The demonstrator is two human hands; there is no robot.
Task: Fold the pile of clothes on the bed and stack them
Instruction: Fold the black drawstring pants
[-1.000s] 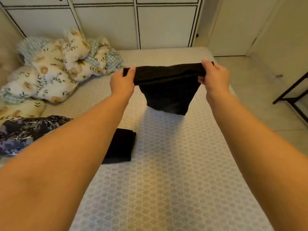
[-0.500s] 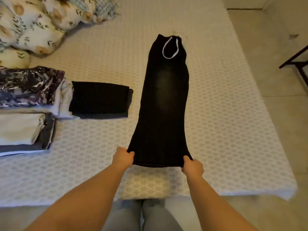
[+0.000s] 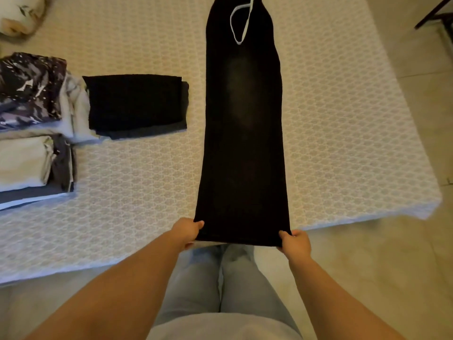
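Both hands [image 3: 187,233] [image 3: 295,244] pinch trousers [image 3: 242,133] hem corners, apparently.

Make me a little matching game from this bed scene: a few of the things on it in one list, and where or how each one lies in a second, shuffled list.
Things
1. black trousers
2. folded black garment
3. patterned dark garment
4. cream folded garment

States
A. top of the near pile at the left edge
B. laid out long, near end pinched by the left hand and right hand
C. folded flat on the mattress, left of the long piece
D. top of the farther left pile

Pairs: 1-B, 2-C, 3-D, 4-A
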